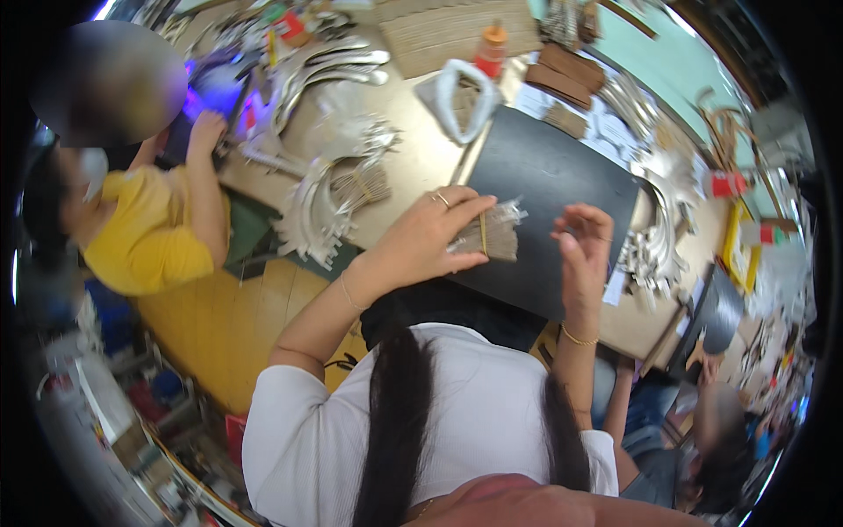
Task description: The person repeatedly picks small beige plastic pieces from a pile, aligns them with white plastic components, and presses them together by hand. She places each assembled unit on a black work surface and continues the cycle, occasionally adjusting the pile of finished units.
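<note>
Clamped down flat, the left hand (428, 235) presses a bundle of thin brown sticks (492, 239) against the black board (544, 189), fingers curled over the near end and a ring showing on one of them. Under that grip lies the workbench (421, 162), tan and wide, spreading away on every side of it. On top of it, directly beneath the bundle, sits the black board, tilted across the bench. Far to the left of the grip a person in a yellow top (149, 237) leans in, one arm reaching over the bench edge. Up and left of the grip, silver curved pieces (329, 66) fan out in a heap. Right of the bundle, just apart from it, the right hand (581, 250) hovers with fingers loosely spread, holding nothing. Beyond the grip stands a small orange-capped bottle (490, 51).
</note>
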The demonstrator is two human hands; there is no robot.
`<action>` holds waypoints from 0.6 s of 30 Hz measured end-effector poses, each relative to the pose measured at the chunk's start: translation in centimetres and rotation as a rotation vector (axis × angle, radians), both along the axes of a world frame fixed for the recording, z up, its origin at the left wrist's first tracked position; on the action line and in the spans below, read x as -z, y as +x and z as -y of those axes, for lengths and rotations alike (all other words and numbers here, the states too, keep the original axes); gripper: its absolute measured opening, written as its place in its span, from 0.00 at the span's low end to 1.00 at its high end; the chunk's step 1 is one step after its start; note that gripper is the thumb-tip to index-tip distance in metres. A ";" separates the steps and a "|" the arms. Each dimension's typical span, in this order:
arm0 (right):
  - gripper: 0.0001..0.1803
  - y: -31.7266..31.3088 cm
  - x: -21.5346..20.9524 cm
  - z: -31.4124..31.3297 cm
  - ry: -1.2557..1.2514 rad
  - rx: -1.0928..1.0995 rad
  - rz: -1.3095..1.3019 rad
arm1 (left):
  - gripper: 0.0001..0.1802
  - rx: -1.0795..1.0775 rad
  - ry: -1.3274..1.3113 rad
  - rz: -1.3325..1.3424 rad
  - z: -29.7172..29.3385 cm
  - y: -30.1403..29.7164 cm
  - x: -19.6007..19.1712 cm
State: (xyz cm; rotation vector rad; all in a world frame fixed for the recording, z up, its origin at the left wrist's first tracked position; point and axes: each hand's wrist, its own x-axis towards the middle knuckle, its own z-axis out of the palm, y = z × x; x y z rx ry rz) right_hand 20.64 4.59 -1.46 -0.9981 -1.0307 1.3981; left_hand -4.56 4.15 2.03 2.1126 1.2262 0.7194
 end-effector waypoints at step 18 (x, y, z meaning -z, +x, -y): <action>0.12 1.0 -8.8 1.5 1.100 0.290 0.678 | 0.27 -0.665 0.104 -0.246 3.3 -11.4 1.6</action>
